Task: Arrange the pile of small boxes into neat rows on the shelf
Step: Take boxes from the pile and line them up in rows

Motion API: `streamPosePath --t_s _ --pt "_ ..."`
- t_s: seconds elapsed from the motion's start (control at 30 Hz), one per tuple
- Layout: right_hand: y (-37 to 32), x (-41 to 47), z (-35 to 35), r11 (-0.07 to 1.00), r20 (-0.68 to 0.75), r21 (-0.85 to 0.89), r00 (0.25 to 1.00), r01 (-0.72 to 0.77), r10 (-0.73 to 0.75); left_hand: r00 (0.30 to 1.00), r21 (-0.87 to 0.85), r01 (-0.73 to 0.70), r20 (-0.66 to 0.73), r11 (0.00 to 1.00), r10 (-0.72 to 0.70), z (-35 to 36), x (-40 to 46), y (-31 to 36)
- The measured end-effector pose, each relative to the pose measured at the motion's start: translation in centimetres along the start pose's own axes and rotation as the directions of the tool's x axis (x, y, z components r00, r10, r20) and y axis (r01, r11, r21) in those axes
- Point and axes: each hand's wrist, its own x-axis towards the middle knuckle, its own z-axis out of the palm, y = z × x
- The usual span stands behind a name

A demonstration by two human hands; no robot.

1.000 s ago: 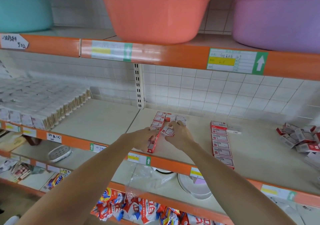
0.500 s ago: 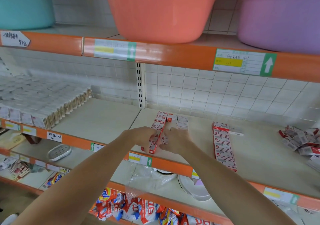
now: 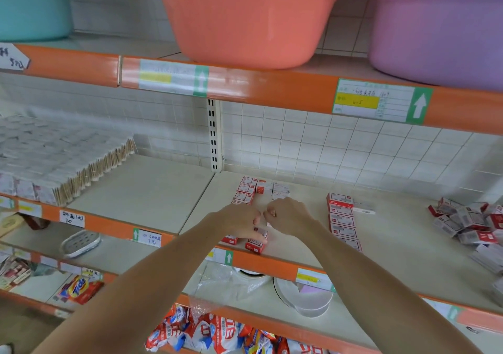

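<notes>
Three basins [image 3: 245, 18] above; detergent bags [image 3: 217, 334], perhaps, below.

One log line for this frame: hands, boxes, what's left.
left hand: on left row | right hand: beside it, grip unclear | right row: lined up | pile: unsorted, far right

Hands drawn back toward the shelf's front edge

The left hand [image 3: 241, 224] and right hand [image 3: 288, 214] have come nearer the front lip than a second ago, knuckles now almost touching; the box the right hand held up earlier is no longer visible in its fingers; the left fingers now rest on a front box [image 3: 257, 242] of the left row [image 3: 246, 193]; the far boxes of that row have come clear of the hands.
</notes>
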Motion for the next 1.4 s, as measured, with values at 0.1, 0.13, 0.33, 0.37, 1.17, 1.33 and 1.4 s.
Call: streamPosePath --t_s 0.1,0.13,0.33,0.37,1.17,1.33,1.4 --pt "0.6 0.0 0.2 0.999 -0.025 0.031 0.999 -0.028 0.029 0.999 0.024 -0.040 0.026 0.999 0.040 0.2 0.0 0.8" --pt "0.7 -0.1 0.3 0.999 -0.029 0.036 0.999 -0.039 0.040 0.998 0.002 -0.048 0.042 0.999 0.048 0.2 0.0 1.1" --pt "1.1 0.0 0.3 0.985 -0.111 0.140 0.987 -0.100 0.116 0.999 -0.224 -0.034 -0.014 0.974 0.032 -0.1 0.4 1.8" --pt "1.1 0.1 0.3 0.979 -0.133 0.167 0.982 -0.114 0.137 0.998 -0.270 -0.038 -0.052 0.962 0.024 -0.2 0.6 1.6" --pt "0.5 6.7 0.9 0.966 -0.187 0.258 0.981 -0.009 0.059 0.911 -0.260 0.015 -0.395 0.966 -0.120 -5.0 7.1 -5.7" --pt "0.7 7.9 1.2 0.974 -0.205 0.226 0.976 -0.026 0.073 0.929 -0.173 0.009 -0.363 0.985 -0.073 -5.7 9.8 -6.2" --pt "0.8 8.3 1.4 0.973 -0.199 0.228 0.977 -0.032 0.079 0.936 -0.100 0.018 -0.348 0.995 -0.053 -5.9 10.7 -6.5"
